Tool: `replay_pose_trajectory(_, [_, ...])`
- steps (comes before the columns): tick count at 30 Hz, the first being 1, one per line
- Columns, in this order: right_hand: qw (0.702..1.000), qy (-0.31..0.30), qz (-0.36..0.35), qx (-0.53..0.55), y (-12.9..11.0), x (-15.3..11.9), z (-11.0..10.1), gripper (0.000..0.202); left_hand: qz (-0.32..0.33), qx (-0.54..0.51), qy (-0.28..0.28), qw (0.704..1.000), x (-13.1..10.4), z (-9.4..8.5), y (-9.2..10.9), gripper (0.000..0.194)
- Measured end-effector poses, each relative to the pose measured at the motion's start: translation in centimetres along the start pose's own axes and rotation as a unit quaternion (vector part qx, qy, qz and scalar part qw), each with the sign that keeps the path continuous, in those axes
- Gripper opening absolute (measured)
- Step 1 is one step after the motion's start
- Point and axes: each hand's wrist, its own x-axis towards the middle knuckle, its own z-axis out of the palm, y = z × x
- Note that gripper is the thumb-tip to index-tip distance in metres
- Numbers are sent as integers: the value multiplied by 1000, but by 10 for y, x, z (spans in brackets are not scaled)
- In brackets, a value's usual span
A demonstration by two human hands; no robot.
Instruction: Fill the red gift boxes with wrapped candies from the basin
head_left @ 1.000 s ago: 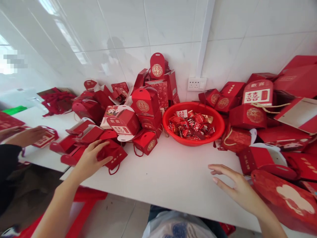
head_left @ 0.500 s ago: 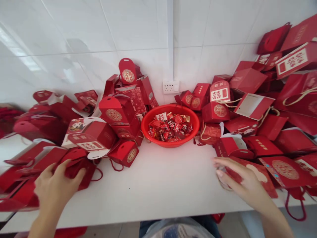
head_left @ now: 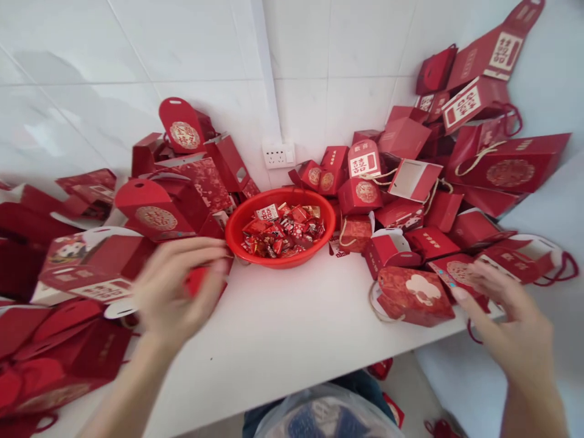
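Note:
My left hand [head_left: 180, 289], smeared a little by motion, is raised over the left side of the white table [head_left: 255, 334]. Its fingers curve forward with the thumb apart, in front of a small red box [head_left: 196, 280] that it partly covers. To its right, a red plastic basin [head_left: 283, 263] holds wrapped candies [head_left: 285, 230]. My right hand [head_left: 513, 319] is at the right, thumb and fingers spread beside a red gift box with a round gold emblem [head_left: 460, 272]; whether they touch it, I cannot tell. Just left of that lies a patterned red box with a pale cloud-like shape [head_left: 417, 295] and a string handle.
Red gift boxes are heaped at the left [head_left: 73, 340] and right, where a tall pile [head_left: 506, 161] leans toward the wall. A wall socket [head_left: 278, 156] is behind the basin. More red items [head_left: 392, 410] lie on the floor below the table edge.
The view has turned right. My left hand has left the boxes at the far left and moved right toward the basin. My right hand has shifted right, away from the cloud-patterned box.

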Motion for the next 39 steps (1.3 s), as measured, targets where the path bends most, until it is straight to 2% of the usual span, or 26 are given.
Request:
replay_pose_trajectory(1, [1000,-19,4,-24,2,-7,1,57,96,-60,-43,993,5,25,19,13])
replay_pose_trajectory(2, [999,-31,7,-39,4,-15,2,57,158,-126,-120,972,6,52,36,14])
replay_pose_trajectory(3, [998,-38,8,-49,5,-22,2,56,191,-182,-199,944,6,78,52,16])
replay_pose_trajectory(5, [997,-36,11,-67,7,-33,2,55,216,-243,-301,896,-1,128,74,17])
replay_pose_trajectory(7, [996,-27,15,-86,10,-39,-1,54,201,-248,-360,877,-10,169,86,18])
replay_pose_trajectory(10, [996,-25,8,-89,18,-43,-5,52,141,-216,-426,867,-20,210,96,19])
replay_pose_trajectory(14, [995,-54,-11,-84,28,-50,2,48,77,-246,-512,819,-31,234,108,22])
replay_pose_trajectory(15, [994,-59,-13,-86,28,-51,6,47,63,-266,-513,814,-35,236,112,21])
replay_pose_trajectory(17, [994,-65,-18,-91,28,-55,12,45,54,-313,-480,817,-42,235,118,23])
replay_pose_trajectory(20, [994,-66,-23,-82,23,-58,17,39,97,-363,-407,832,-47,222,123,30])
replay_pose_trajectory(22, [995,-70,-12,-66,18,-59,19,37,130,-362,-386,839,-45,207,122,35])
replay_pose_trajectory(26, [995,-102,14,-3,6,-64,30,34,203,-296,-358,862,-35,176,112,20])
replay_pose_trajectory(28, [988,-149,35,33,-2,-67,39,37,276,-227,-321,877,-29,159,105,18])
replay_pose_trajectory(30, [975,-206,42,65,-11,-69,51,40,346,-163,-293,876,-23,144,98,23])
replay_pose_trajectory(33, [966,-228,12,119,-26,-66,68,45,399,-110,-293,862,-15,123,86,25])
replay_pose_trajectory(36, [967,-198,-46,153,-38,-54,82,43,397,-94,-323,854,-11,110,72,28])
replay_pose_trajectory(39, [952,-239,-98,165,-50,-40,93,30,380,-103,-355,848,-13,102,59,26])
